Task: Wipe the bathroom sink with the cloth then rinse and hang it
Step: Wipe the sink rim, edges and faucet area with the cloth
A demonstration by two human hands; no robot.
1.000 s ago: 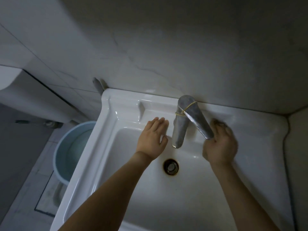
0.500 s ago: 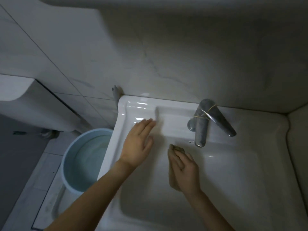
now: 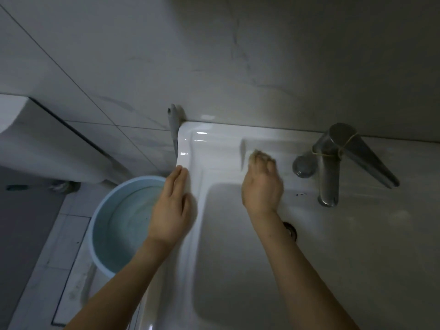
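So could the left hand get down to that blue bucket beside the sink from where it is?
Probably yes. The left hand rests flat on the sink rim, and the blue bucket stands open on the floor just beyond that edge, nothing visible between them.

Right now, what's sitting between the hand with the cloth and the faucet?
Nothing. In the head view, only bare white sink ledge lies between the right hand, pressing the cloth, and the faucet.
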